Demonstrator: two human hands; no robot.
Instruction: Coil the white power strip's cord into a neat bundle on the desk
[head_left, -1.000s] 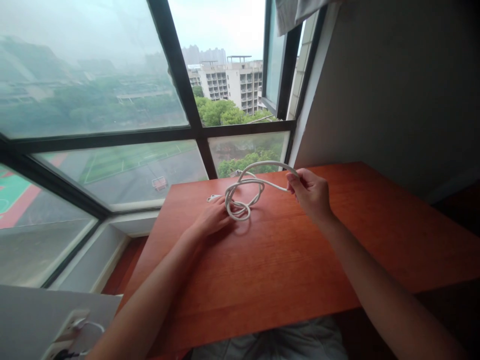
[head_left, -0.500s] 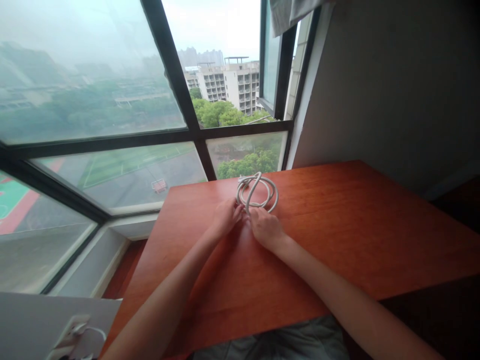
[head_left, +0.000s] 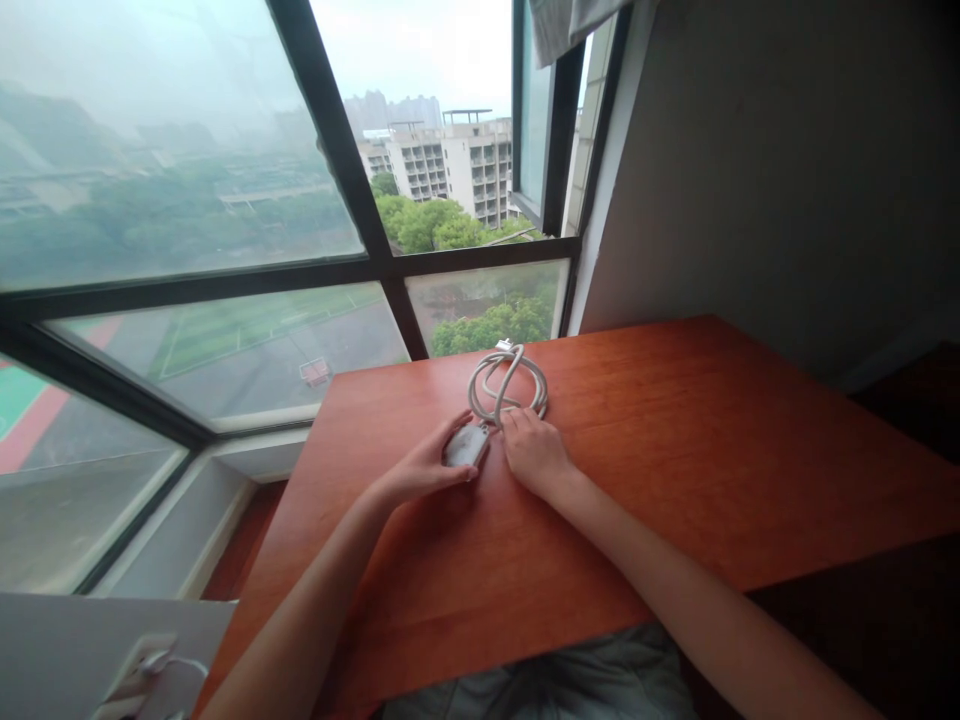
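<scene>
A light grey cable lies coiled on the table in the head view, with a pale plug end sticking up at its far side. My left hand is around a small white block that looks like a charger, thumb on its near side and fingers on the far side. My right hand is closed on the near part of the cable, just right of the charger. Its fingertips are partly hidden. Where cable and charger meet is too small to make out.
The reddish wooden table reaches to the windows and the grey wall on the right. At lower left a wall socket holds a plugged-in white cord. The person's lap is below the near table edge.
My left hand has opened wider and shifted down and left, and the white charger now shows in it. My right hand stays on the cable. The view has shifted slightly.
</scene>
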